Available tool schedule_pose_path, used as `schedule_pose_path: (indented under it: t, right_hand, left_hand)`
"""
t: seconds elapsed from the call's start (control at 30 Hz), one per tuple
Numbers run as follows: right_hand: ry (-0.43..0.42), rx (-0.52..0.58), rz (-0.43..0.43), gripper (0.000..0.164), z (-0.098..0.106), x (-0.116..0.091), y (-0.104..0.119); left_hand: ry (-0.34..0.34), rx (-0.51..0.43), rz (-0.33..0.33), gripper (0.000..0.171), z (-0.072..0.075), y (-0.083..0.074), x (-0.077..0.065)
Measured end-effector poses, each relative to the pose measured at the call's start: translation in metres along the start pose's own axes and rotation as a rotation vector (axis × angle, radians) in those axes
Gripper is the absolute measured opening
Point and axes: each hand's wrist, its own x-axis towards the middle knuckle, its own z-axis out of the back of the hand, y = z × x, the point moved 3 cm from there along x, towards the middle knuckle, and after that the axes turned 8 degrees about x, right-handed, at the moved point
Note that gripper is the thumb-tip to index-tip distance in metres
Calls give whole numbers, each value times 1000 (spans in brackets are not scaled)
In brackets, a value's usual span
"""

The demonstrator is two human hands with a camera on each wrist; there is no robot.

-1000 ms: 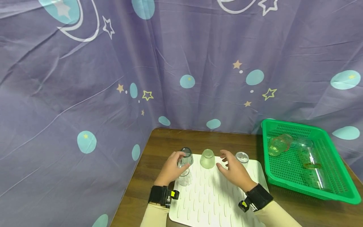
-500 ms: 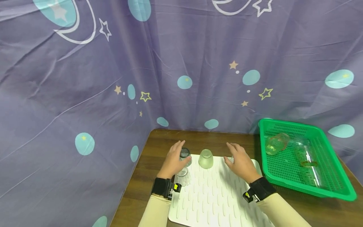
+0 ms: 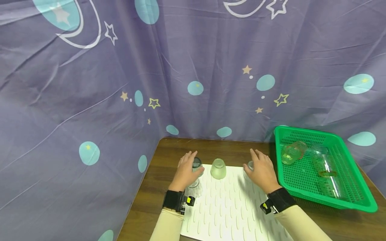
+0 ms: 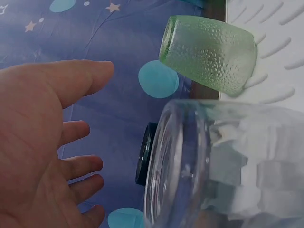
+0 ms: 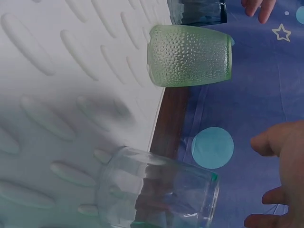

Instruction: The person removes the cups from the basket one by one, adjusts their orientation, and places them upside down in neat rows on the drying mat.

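Note:
My left hand (image 3: 184,172) hovers with loosely spread fingers beside a dark-based glass (image 3: 197,163) and a clear glass (image 3: 194,187), both upside down at the mat's left side. It holds nothing; the left wrist view shows a gap between the hand and the clear glass. Between my hands, a green textured glass (image 3: 218,169) stands inverted at the far edge of the white ridged mat (image 3: 223,207). Over the far right part, my right hand (image 3: 262,172) is held above another clear glass (image 5: 156,190), apart from it and partly hiding it in the head view.
A green plastic basket (image 3: 325,204) stands to the right on the wooden table (image 3: 144,190). Several glasses lie on their sides in it, among them a yellowish one (image 3: 290,155). A purple patterned curtain (image 3: 211,110) hangs behind and to the left.
Both hands have shifted a little away from me, and their fingers have straightened. My right hand has also moved to the right, nearer the right-hand clear glass. The glasses appear unmoved.

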Motion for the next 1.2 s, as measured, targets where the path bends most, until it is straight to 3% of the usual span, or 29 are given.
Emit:
schedule_pose_path:
  t: [0.83, 1.2]
  right_hand:
    - [68, -7, -31, 77, 12, 1, -6]
    - [133, -8, -56, 77, 51, 8, -15]
  left_hand:
    - [-8, -10, -16, 75, -2, -2, -2]
    - [-2, -29, 0, 77, -10, 7, -3]
